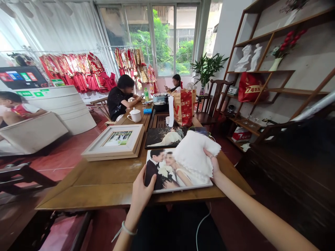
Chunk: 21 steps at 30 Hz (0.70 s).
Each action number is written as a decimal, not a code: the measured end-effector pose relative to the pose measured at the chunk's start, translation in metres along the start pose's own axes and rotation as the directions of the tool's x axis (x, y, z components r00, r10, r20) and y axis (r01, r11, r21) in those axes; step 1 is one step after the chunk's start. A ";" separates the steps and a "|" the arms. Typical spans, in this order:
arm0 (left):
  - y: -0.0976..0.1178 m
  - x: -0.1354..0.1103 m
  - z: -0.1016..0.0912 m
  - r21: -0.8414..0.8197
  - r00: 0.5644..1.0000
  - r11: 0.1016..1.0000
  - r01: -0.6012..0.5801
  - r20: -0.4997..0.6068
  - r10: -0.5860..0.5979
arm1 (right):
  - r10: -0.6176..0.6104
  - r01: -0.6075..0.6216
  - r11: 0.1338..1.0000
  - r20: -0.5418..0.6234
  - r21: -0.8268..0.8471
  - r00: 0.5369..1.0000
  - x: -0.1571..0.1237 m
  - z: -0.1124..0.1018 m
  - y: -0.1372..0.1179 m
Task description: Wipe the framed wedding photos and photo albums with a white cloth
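A glossy wedding photo panel (163, 174) lies at the near edge of the table, showing a couple in dark and white clothes. My left hand (142, 186) grips its left edge, thumb on the front face. A fluffy white cloth (195, 153) with a wavy edge covers the panel's upper right part. My right hand (213, 162) is closed on the cloth at its right side, beside the panel's right edge; some of its fingers are hidden. Just behind lies a second, dark photo panel (154, 137) with a white gown on it.
Stacked picture frames (96, 148) sit left on the wooden table (104, 181). Further back are a white teapot (134, 115), a blue box (147, 111) and a paper bag (184, 108). Two people sit at the far end, another at left. A white cable (200, 223) hangs in front.
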<state>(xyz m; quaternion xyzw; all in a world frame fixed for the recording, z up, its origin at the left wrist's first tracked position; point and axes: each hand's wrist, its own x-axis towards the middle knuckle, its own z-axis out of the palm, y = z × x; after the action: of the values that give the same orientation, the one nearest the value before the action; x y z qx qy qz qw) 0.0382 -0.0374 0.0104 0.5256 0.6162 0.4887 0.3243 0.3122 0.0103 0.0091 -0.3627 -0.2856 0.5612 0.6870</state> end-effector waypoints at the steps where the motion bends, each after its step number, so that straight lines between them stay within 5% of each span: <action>1: 0.001 0.001 0.000 0.060 0.999 0.998 -0.035 -0.013 0.036 | 0.049 -0.049 0.999 0.018 0.002 0.999 -0.001 0.001 0.000; 8: 0.004 0.011 -0.010 0.226 0.989 0.963 -0.145 0.051 0.136 | 0.261 -0.264 0.965 0.129 0.003 0.957 -0.007 0.008 -0.002; 21: 0.006 0.003 -0.008 0.301 0.990 0.947 -0.110 -0.048 0.130 | 0.349 -0.353 0.935 0.235 -0.027 0.907 -0.005 0.008 -0.002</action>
<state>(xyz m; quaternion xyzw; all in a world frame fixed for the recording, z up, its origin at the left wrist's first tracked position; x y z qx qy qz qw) 0.0318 -0.0364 0.0187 0.5881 0.6602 0.4268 0.1901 0.3059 0.0069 0.0157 -0.3334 -0.2910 0.7167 0.5389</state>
